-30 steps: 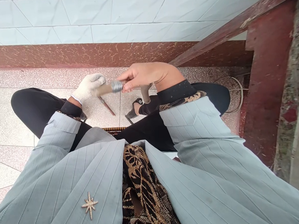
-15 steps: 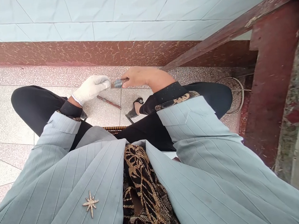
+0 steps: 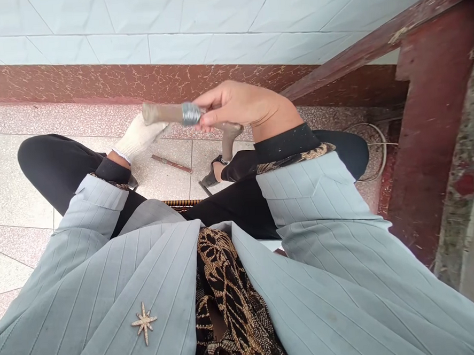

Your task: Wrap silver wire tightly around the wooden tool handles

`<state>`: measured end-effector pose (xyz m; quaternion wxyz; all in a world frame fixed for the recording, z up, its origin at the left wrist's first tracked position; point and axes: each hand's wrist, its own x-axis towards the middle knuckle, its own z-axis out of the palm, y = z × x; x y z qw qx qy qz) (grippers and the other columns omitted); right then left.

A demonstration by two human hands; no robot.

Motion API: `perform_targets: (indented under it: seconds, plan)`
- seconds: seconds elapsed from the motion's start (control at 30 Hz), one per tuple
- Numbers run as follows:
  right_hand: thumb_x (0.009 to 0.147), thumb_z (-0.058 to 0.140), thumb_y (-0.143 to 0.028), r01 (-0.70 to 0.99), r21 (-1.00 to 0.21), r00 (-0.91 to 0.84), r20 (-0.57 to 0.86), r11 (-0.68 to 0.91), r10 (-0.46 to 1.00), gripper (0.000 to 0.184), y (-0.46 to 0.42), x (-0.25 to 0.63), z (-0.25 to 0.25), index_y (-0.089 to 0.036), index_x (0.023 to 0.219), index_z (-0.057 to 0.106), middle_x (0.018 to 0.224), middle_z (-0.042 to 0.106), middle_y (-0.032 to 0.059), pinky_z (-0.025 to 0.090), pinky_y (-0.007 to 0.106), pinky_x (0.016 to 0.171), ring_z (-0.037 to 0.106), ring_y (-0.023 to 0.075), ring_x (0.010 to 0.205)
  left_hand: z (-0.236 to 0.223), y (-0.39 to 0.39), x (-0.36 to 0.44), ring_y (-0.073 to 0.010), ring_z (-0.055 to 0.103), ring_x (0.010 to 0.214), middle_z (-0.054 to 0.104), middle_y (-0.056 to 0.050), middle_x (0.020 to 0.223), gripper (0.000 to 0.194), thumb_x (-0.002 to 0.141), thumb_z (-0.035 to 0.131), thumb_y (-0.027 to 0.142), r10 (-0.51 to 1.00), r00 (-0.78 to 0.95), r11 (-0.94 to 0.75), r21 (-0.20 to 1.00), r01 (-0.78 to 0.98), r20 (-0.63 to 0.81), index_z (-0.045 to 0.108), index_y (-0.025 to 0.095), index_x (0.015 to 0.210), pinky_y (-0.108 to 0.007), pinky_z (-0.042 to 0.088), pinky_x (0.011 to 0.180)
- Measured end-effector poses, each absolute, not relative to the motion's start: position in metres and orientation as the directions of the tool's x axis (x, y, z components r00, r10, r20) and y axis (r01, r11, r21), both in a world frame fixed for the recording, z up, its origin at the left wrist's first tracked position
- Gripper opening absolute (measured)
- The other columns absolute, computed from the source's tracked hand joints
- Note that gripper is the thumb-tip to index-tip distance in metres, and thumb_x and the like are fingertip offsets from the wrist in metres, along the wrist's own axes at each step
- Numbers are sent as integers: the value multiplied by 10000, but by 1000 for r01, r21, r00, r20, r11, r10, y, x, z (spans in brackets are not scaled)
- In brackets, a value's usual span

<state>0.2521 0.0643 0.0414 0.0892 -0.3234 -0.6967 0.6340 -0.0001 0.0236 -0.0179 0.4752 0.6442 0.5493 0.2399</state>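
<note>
My right hand [image 3: 240,105] is bare and closed round a brown stick-like tool [image 3: 169,113] bound with silvery wire [image 3: 192,114] beside the fingers. The tool's blurred, blunt end points left, in front of the glove. Below the same hand, a rounded greyish-brown piece [image 3: 229,140] sticks down; whether it belongs to the tool I cannot tell. My left hand [image 3: 136,139] wears a white knitted glove, its fingers together and partly hidden behind the tool. What they hold, if anything, does not show. A thin reddish-brown rod [image 3: 172,163] lies on the floor between my feet.
A tiled wall [image 3: 229,44] with a brown marbled base [image 3: 135,87] stands in front. To the right are a slanting wooden beam [image 3: 357,44], a red wooden panel [image 3: 422,123] and a pale looped cable [image 3: 383,147]. My bent knees flank the hands.
My right hand has risen and moved right, lifting the wire-bound tool from the gloved fingers to in front of the glove. The rounded piece below it has come into view. My left hand has barely moved.
</note>
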Motion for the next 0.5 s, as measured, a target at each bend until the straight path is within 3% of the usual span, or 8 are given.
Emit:
perform_targets:
  seconds: [0.07,0.17,0.23,0.33,0.4,0.5]
  plan:
    - [810,781,-449,188,-979,-616,-179,-77,767,279,65,253,40,-214,901,660,899,662,46,490,375,812,538,169,753,-15,20,5,-99,409,565,484,20,637,221,957,523,264,924,315,40,873,486,-218,540,197,747,-269,360,580]
    - [797,778,-592,267,-959,-402,-203,-98,893,385,70,253,32,-257,854,599,986,698,86,528,423,854,553,213,825,-5,14,11,-104,433,597,475,27,619,197,922,538,231,872,432,-31,855,517,-229,580,181,735,-266,382,615]
    - [838,747,-566,465,-882,-365,-275,-82,889,337,75,250,25,-254,908,637,1000,716,97,545,423,850,577,224,849,1,12,13,-104,439,608,476,34,619,198,907,542,229,849,477,-71,846,528,-227,587,176,722,-267,388,633]
    - [922,665,-356,788,-611,-356,-352,76,866,189,79,242,12,-185,984,717,996,720,114,497,392,842,596,219,866,4,10,13,-103,442,612,468,42,616,211,896,545,250,833,505,-106,832,544,-224,588,175,704,-268,387,642]
    - [926,649,-283,865,-465,-401,-415,189,817,178,78,235,4,-172,1022,750,1010,731,114,471,386,839,625,243,916,3,11,12,-102,444,610,463,44,609,214,884,551,256,832,507,-115,824,555,-226,583,176,688,-267,386,640]
    - [878,722,-253,841,-419,-531,-509,344,678,135,75,230,-3,-194,978,791,883,734,68,449,363,781,639,241,854,1,13,10,-105,463,617,476,40,610,196,864,552,235,855,471,-106,816,568,-217,580,175,679,-266,392,641]
